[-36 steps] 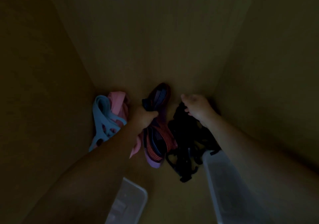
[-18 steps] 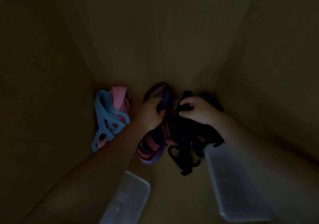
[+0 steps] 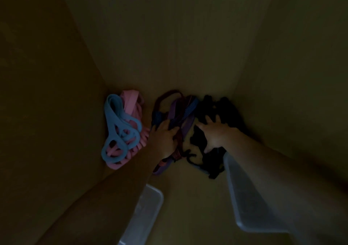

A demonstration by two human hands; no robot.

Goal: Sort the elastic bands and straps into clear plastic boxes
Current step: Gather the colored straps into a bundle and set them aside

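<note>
Nearest the camera, two clear plastic boxes lie on the tan wooden floor of a dim, wood-panelled compartment: the left clear box shows one rounded corner beside the left forearm, and the right clear box is tilted, its far edge touching the near end of a tangle of black straps. No band or strap can be seen inside either box. Both bare forearms reach forward past the boxes. The left hand has its fingers curled down over a bundle of dark red, purple and blue striped elastic straps and grips them near the bundle's middle; loops of the bundle fan out beyond the knuckles, and a purple end trails back under the wrist. The right hand lies spread on the black straps, fingers fairly straight and apart, pressing on the tangle rather than closing round it. The two hands are near each other without touching. To the left, apart from the striped bundle, a light blue looped elastic band lies on a heap of pink elastic bands against the left wall. Beyond all the heaps rises the plain back panel.
</note>
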